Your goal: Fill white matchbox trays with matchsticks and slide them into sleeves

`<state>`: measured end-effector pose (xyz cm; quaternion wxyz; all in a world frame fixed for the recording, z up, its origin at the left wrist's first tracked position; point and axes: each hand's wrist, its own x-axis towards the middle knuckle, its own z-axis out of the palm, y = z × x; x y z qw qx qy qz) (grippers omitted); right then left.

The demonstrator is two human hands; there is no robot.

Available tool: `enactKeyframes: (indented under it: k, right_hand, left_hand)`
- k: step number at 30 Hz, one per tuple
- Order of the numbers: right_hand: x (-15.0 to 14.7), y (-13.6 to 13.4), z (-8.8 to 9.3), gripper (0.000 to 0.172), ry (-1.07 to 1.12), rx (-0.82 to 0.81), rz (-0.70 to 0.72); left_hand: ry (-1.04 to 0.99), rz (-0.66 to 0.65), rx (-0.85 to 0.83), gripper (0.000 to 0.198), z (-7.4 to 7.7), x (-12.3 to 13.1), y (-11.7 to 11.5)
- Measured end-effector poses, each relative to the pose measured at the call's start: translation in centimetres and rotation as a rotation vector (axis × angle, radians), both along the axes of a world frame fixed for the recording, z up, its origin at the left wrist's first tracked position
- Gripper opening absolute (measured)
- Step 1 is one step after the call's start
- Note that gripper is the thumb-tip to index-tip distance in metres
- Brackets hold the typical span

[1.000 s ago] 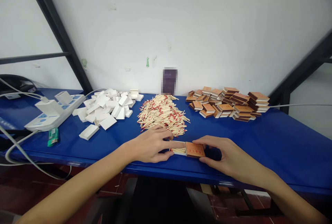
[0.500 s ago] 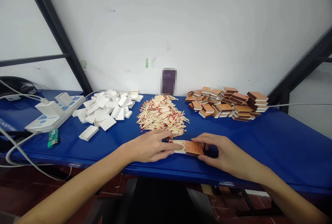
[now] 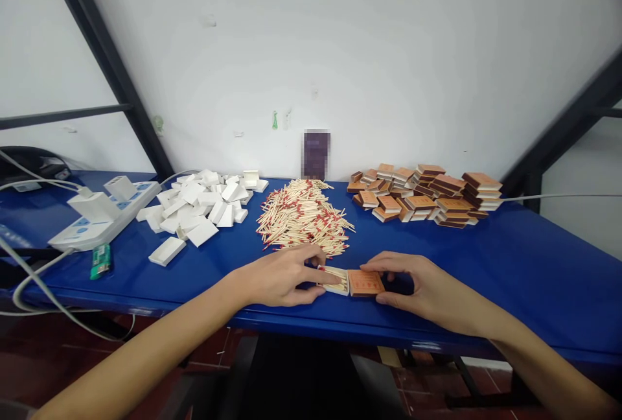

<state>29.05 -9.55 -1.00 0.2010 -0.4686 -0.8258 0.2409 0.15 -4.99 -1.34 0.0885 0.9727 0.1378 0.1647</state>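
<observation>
Slid right, the orange card cover is in my right hand; my left hand holds a white tray of red-tipped matches on blue worktop.

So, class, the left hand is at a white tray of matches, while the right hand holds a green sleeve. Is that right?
Not quite: the sleeve in the right hand is orange, as the head view shows. The left hand is at a white tray of matches.

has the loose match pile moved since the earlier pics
No. Judged against the green mark on the wall, the match pile has kept its place; only the whole view shifts slightly.
</observation>
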Motion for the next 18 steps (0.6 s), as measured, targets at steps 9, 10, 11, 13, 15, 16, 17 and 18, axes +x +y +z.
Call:
enactKeyframes:
  k: [9,10,11,13,15,16,17,18]
  right_hand:
    - [-0.7,-0.6,-0.7,0.034,0.049,0.083,-0.058]
    - [-0.9,-0.7,-0.8,0.033,0.059,0.089,-0.068]
    - [-1.0,-0.8,-0.8,0.033,0.064,0.090,-0.072]
    - [-1.2,-0.9,-0.7,0.033,0.067,0.084,-0.069]
    - [-1.4,-0.9,-0.6,0.034,0.072,0.075,-0.065]
    - [-1.5,-0.9,-0.5,0.033,0.078,0.071,-0.068]
    - [-1.6,-0.8,-0.5,0.033,0.087,0.070,-0.074]
    - [-1.6,-0.8,-0.5,0.032,0.098,0.071,-0.081]
  left_hand:
    - [-0.034,-0.047,-0.040,0.031,-0.1,0.0,0.1]
    - [-0.044,-0.045,-0.050,0.031,-0.1,-0.1,0.1]
    - [-0.057,-0.043,-0.061,0.032,0.0,-0.1,0.1]
    - [-0.083,-0.036,-0.076,0.032,0.0,-0.1,0.1]
    - [-0.098,-0.021,-0.078,0.032,0.0,-0.1,0.0]
    - [-0.100,-0.014,-0.073,0.032,0.0,-0.1,0.0]
    - [-0.102,-0.007,-0.066,0.032,-0.1,-0.1,0.0]
    - [-0.104,0.001,-0.058,0.032,-0.1,-0.1,0.0]
